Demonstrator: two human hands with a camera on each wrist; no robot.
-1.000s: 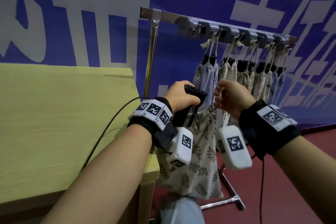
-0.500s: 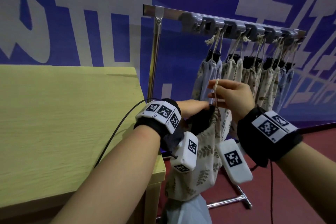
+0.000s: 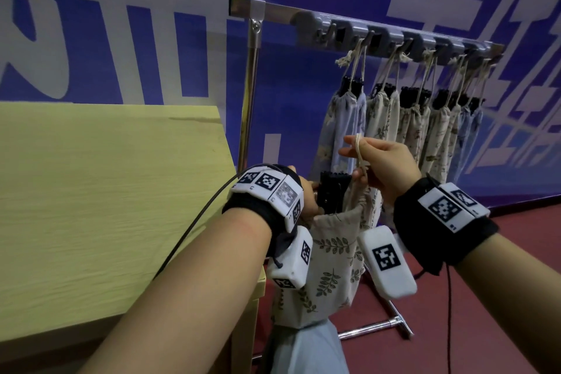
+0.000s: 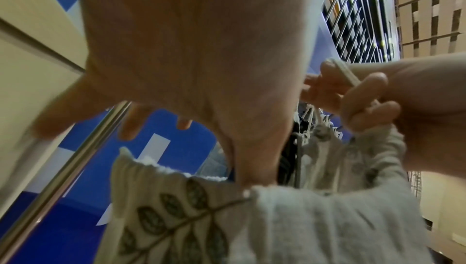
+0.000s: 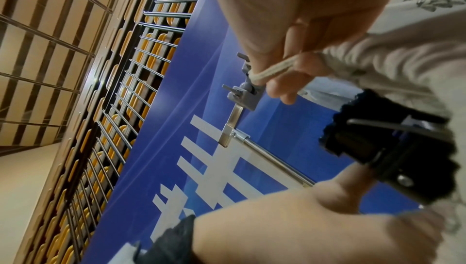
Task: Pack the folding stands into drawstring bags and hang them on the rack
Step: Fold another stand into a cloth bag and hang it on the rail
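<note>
Folding stand [image 3: 332,191] half inside the leaf-print bag [image 3: 331,264]: my right hand [image 3: 391,167] pinches the drawstring [image 3: 359,152], which I should draw steadily while my open-fingered left hand [image 3: 306,197] presses the stand down.

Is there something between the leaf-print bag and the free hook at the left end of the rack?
Nothing visible blocks it. The free hook sits up and left of the hung bags. The right hand pinches the cord of the leaf-print bag below it, with only open air above.
</note>
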